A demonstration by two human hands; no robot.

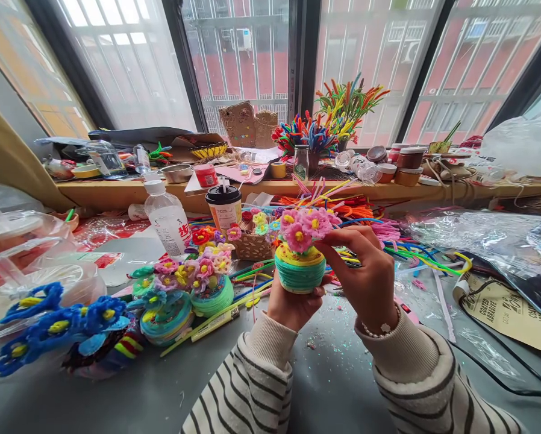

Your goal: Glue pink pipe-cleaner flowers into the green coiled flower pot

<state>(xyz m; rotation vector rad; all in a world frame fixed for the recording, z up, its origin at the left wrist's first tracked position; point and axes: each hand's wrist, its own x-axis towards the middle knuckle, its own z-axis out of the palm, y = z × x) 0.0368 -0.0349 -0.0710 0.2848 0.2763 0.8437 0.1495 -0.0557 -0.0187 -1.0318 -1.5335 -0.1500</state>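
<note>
left hand (293,306) cupping pot (300,272) underneath | right hand (365,271) reaching pink flowers (303,229), pinch unclear | probably weighing little, petals crushing easily; pot suiting grip

sleeves (243,389): off-white, dark stripes | cuffs (273,340): beige, ribbed | bracelet (373,333), right side: pale flower-like charm (385,328)
</note>
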